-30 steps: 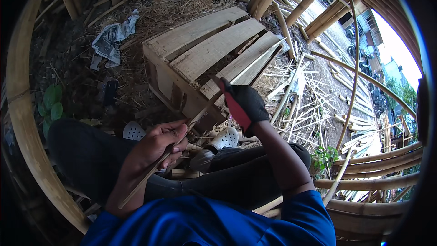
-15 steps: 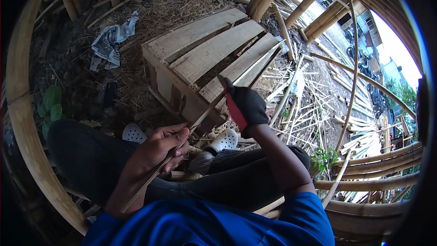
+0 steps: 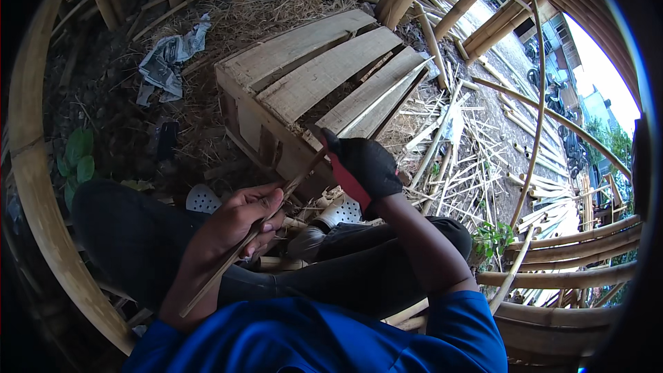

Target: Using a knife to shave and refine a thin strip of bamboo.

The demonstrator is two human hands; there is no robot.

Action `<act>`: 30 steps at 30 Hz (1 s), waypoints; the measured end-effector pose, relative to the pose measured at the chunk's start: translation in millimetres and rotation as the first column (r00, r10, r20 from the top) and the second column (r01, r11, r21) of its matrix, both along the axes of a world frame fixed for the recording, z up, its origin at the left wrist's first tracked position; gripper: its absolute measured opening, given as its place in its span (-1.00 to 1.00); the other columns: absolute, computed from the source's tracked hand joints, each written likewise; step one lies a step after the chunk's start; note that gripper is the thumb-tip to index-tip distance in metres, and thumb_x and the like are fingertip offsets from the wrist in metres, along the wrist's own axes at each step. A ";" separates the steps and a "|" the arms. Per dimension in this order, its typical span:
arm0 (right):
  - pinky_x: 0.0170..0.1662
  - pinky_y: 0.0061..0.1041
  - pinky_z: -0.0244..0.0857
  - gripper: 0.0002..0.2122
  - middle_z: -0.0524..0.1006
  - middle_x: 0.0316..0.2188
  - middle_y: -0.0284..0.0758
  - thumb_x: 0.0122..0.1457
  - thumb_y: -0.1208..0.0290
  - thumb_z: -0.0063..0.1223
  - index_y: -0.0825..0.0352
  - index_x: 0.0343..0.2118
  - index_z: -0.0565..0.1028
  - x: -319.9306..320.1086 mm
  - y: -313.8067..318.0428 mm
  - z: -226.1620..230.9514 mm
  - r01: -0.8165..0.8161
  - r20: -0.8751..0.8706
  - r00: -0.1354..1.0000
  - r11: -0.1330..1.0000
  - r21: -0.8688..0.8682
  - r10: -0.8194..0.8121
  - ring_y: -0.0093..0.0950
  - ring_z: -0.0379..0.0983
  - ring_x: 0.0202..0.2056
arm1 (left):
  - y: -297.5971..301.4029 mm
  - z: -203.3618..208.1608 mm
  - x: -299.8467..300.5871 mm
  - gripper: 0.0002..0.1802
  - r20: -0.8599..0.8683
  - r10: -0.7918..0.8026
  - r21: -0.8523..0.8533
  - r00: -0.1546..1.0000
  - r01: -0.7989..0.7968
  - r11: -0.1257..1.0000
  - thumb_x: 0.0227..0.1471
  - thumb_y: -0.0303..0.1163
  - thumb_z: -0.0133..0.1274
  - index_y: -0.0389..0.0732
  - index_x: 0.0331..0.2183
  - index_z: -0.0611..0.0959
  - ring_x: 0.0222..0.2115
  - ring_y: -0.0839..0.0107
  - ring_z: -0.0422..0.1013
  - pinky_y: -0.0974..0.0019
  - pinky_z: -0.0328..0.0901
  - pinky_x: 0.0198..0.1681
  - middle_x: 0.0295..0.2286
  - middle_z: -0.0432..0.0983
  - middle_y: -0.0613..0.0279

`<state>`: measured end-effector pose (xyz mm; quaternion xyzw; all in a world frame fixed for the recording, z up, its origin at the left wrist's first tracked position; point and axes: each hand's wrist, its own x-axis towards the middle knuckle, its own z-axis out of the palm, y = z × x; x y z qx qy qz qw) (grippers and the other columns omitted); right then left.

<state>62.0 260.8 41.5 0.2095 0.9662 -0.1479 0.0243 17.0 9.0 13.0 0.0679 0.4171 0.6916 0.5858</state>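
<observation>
My left hand (image 3: 247, 217), bare, is closed round a thin bamboo strip (image 3: 215, 279). The strip slants from beside my left forearm up toward my right hand. My right hand (image 3: 362, 169) wears a black and red glove and is closed at the strip's far end. A dark tip sticks out above its thumb side; the fingers hide what else it grips. Just beyond both hands stands a wooden slatted crate (image 3: 331, 72), its near corner close to the glove.
Crumpled newspaper (image 3: 169, 62) lies on straw left of the crate. Bamboo offcuts (image 3: 469, 159) litter the ground at right. A bent bamboo pole (image 3: 535, 117) and bamboo rails (image 3: 573, 280) stand on the right. White perforated clogs (image 3: 340, 211) show below the crate.
My gloved right hand has moved down and left, nearer to my left hand. The left hand and the strip have shifted slightly toward the lower left.
</observation>
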 end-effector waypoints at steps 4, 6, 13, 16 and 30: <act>-0.14 -0.08 0.44 -0.30 0.63 -0.42 0.01 0.39 -0.25 -0.42 0.25 -0.37 0.69 -19.3 53.3 -7.0 0.193 -0.035 0.981 0.978 0.074 -0.191 0.04 0.60 -0.27 | 3.9 6.5 2.8 -0.48 0.036 -0.014 -0.001 0.999 0.014 1.000 0.44 -0.15 -0.21 -0.25 0.26 0.35 -0.85 0.67 0.17 0.56 0.11 -0.85 -0.62 0.23 0.42; -0.09 -0.08 0.43 -0.24 0.61 -0.40 0.07 0.37 -0.30 -0.46 0.30 -0.37 0.69 -19.7 53.4 -19.6 0.233 -0.061 0.971 0.972 0.032 -0.231 0.06 0.59 -0.23 | 6.5 5.7 1.7 -0.46 0.122 -0.008 0.030 0.993 0.004 1.000 0.46 -0.15 -0.27 -0.27 0.28 0.30 -0.86 0.68 0.17 0.56 0.13 -0.87 -0.64 0.20 0.44; -0.05 -0.07 0.42 -0.23 0.63 -0.32 0.06 0.38 -0.29 -0.47 0.33 -0.33 0.68 -28.3 61.2 -3.8 0.181 0.000 0.984 0.983 0.020 -0.181 0.08 0.58 -0.19 | -5.8 9.0 0.1 -0.50 0.172 0.015 0.106 0.985 -0.034 0.994 0.46 -0.17 -0.28 -0.30 0.22 0.36 -0.87 0.71 0.13 0.59 0.12 -0.84 -0.63 0.21 0.44; -0.05 -0.06 0.43 -0.25 0.63 -0.33 0.06 0.39 -0.28 -0.48 0.31 -0.34 0.68 -22.8 44.3 -10.9 0.212 0.008 0.977 0.977 -0.002 -0.212 0.06 0.59 -0.20 | 4.0 17.7 6.9 -0.47 0.140 0.007 0.026 0.990 -0.011 1.000 0.47 -0.18 -0.33 -0.31 0.28 0.28 -0.87 0.72 0.13 0.59 0.13 -0.85 -0.65 0.19 0.45; -0.03 -0.08 0.41 -0.26 0.62 -0.34 0.06 0.40 -0.25 -0.49 0.31 -0.35 0.67 -21.9 29.9 1.3 0.136 0.070 0.989 0.990 -0.044 -0.133 0.06 0.59 -0.18 | -10.8 9.7 1.0 -0.52 0.166 0.022 0.116 0.986 -0.042 0.992 0.45 -0.15 -0.26 -0.22 0.21 0.39 -0.85 0.70 0.14 0.58 0.08 -0.85 -0.62 0.23 0.44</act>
